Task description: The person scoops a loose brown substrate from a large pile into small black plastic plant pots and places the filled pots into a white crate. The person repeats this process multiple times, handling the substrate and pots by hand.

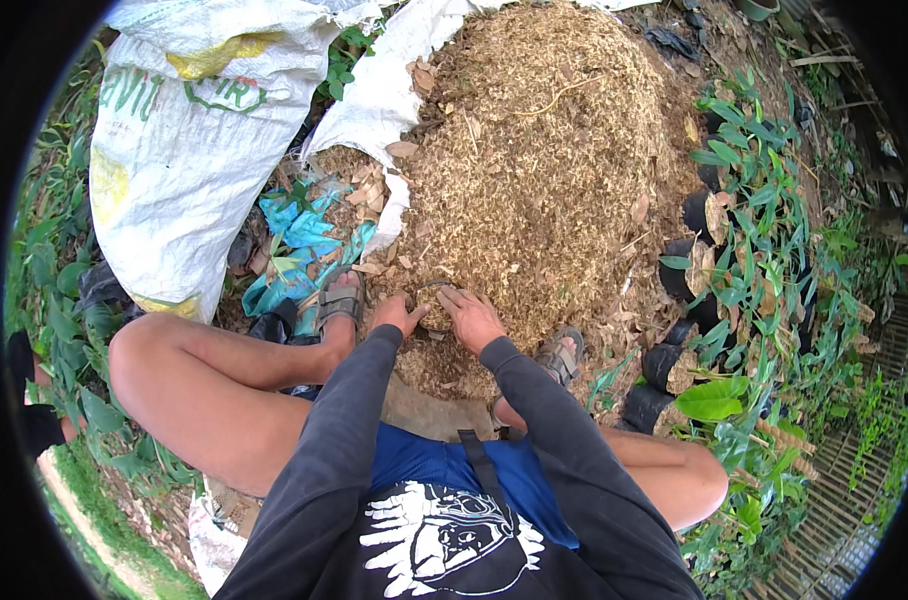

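Observation:
A large heap of brown, chaff-like loose material [544, 172] lies in front of me. At its near edge, between my feet, a small round container with a dark rim [436, 285] is filled with the same material. My left hand [400, 313] is at the container's left side, thumb pointing toward it. My right hand [470, 318] rests on its right side, fingertips over the rim and the fill. How firmly either hand holds it is hard to tell, and most of the container's wall is hidden.
White woven sacks [191, 157] lie at the left, near crumpled blue plastic [296, 232]. Several filled black plant bags [656, 364] line the heap's right side, among leafy plants [761, 195]. Bamboo slats [836, 510] are at lower right. Another person's dark-clothed limbs [41, 427] show at the far left.

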Tool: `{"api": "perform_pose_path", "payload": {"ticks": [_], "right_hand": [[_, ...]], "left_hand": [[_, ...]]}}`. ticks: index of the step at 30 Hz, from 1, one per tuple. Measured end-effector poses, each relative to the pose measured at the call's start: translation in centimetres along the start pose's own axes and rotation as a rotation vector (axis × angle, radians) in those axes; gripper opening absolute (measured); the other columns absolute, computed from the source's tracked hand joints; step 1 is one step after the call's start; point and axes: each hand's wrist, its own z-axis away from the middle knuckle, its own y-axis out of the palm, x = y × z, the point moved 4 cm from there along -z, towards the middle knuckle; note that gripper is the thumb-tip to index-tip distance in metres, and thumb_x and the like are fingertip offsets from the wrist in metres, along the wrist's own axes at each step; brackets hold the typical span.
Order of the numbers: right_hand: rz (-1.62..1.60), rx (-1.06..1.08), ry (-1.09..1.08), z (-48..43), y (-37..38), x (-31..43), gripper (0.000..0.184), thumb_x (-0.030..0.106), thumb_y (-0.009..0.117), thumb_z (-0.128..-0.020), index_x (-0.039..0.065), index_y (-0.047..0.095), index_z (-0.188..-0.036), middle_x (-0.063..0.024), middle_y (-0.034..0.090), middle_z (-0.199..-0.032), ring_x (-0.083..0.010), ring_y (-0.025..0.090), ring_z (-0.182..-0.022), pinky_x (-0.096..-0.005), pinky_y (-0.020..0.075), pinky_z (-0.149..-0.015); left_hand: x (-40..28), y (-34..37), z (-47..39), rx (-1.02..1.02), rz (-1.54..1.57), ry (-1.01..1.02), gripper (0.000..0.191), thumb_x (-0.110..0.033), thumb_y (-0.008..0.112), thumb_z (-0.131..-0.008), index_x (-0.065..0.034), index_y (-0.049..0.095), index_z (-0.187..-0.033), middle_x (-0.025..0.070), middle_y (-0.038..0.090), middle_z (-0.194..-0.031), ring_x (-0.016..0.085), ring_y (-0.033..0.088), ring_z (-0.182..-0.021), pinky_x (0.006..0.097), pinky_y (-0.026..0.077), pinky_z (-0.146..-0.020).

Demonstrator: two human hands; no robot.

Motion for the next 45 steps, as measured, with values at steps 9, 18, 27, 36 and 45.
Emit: {"api": "perform_pose_path", "payload": {"ticks": [9, 18, 27, 36, 45], "right_hand": [[-0.106, 0.056, -0.123, 2.1, 0.0, -1.9, 0.051, 0.016, 0.068, -0.095, 0.014, 0.059, -0.145, -0.0088, 0.056, -0.152, -0.0332, 0.054, -0.138, -0.0466, 0.0446, -0.116], [-0.212, -0.002, 0.006, 0.7, 0.3, -1.3, 0.042, 0.001, 0.064, -0.092, 0.01, 0.066, -0.133, -0.0137, 0.061, -0.142, -0.0353, 0.061, -0.128, -0.0459, 0.0543, -0.105], [-0.159, -0.061, -0.046, 0.4, 0.1, -1.8, 0.041, 0.006, 0.065, -0.093, 0.009, 0.065, -0.134, -0.0167, 0.063, -0.136, -0.0363, 0.063, -0.124, -0.0454, 0.0539, -0.105], [0.101, 0.069, 0.396, 0.9, -0.6, -7.1, 0.06, 0.045, 0.054, -0.106, 0.034, 0.036, -0.163, -0.0193, 0.033, -0.167, -0.0439, 0.041, -0.146, -0.0564, 0.0479, -0.111], [-0.089, 0.038, 0.294, 5.0, 1.8, -7.0, 0.053, 0.024, 0.075, -0.093, 0.017, 0.057, -0.142, -0.0234, 0.054, -0.143, -0.0448, 0.054, -0.13, -0.0526, 0.0506, -0.107]], "left_hand": [[0.1, -0.5, -0.6, 0.019, 0.151, 0.043, 0.066, -0.053, 0.086, -0.082, -0.0007, 0.065, -0.116, 0.0169, 0.068, -0.098, 0.034, 0.066, -0.089, 0.0452, 0.053, -0.081], [-3.2, -1.6, 0.8, -0.109, 0.202, 0.191, 0.032, -0.008, 0.086, -0.079, -0.0054, 0.06, -0.096, 0.0147, 0.066, -0.095, 0.037, 0.063, -0.086, 0.0478, 0.052, -0.081], [-4.4, 0.3, 1.4, -0.191, 0.109, 0.434, 0.021, -0.004, 0.071, -0.085, -0.0051, 0.072, -0.106, 0.0204, 0.067, -0.106, 0.043, 0.065, -0.104, 0.051, 0.052, -0.091], [-6.0, -1.7, 1.6, -0.155, -0.008, 0.337, 0.044, -0.004, 0.061, -0.09, -0.0215, 0.073, -0.128, 0.0223, 0.054, -0.145, 0.045, 0.054, -0.133, 0.0499, 0.049, -0.11], [-7.3, -1.7, 1.2, -0.08, -0.099, 0.381, 0.061, 0.004, 0.061, -0.08, -0.0237, 0.073, -0.133, 0.0196, 0.046, -0.149, 0.04, 0.046, -0.135, 0.0475, 0.046, -0.113]]}}
